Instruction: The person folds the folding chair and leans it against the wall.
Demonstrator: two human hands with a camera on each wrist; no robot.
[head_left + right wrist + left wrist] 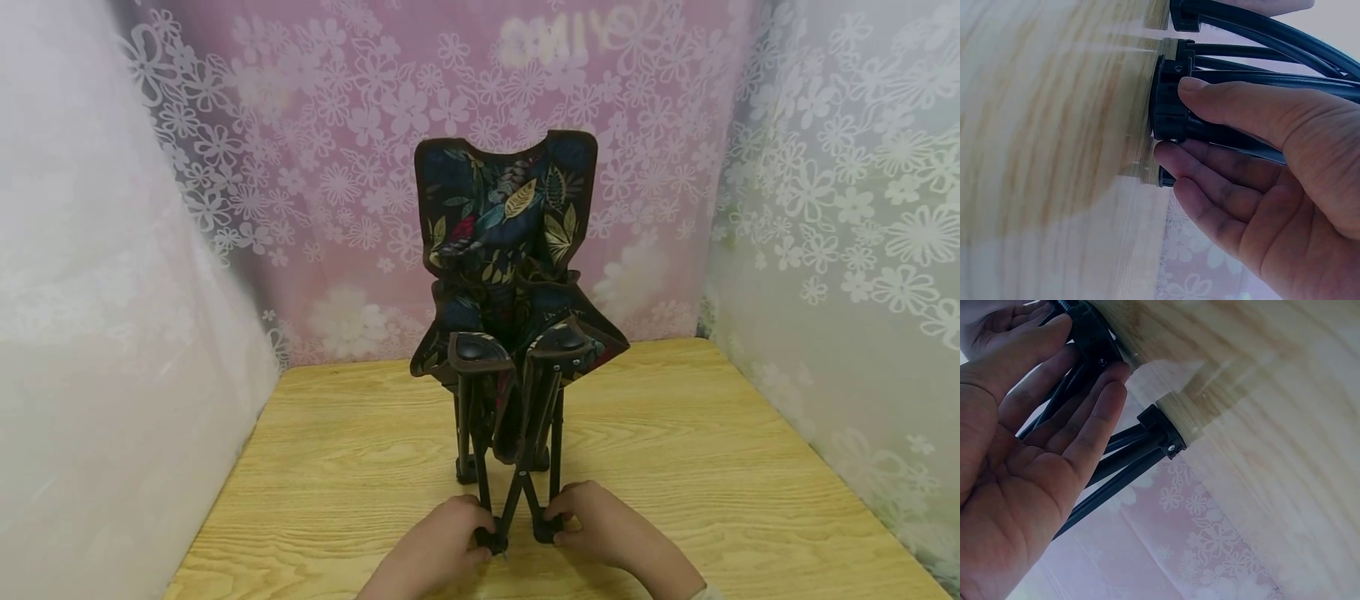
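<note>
A small folding camp chair (510, 208) with dark leaf-patterned fabric and black tube legs stands upright on the table, its legs close together and its seat fabric bunched. My left hand (438, 542) grips the black plastic foot (1094, 347) of the front left leg, thumb on one side and fingers on the other. On the front right leg, my right hand (607, 533) pinches the foot (1169, 112) between thumb and fingers. The front legs cross at a pivot (522, 473) just above the hands. Two rear feet (467, 469) stand behind them.
The wood-grain table (337, 442) runs around the chair to a straight back edge. A pink flowered curtain (337, 167) hangs behind, with a pale sheet (135, 333) on the left and a white flowered one (840, 250) on the right.
</note>
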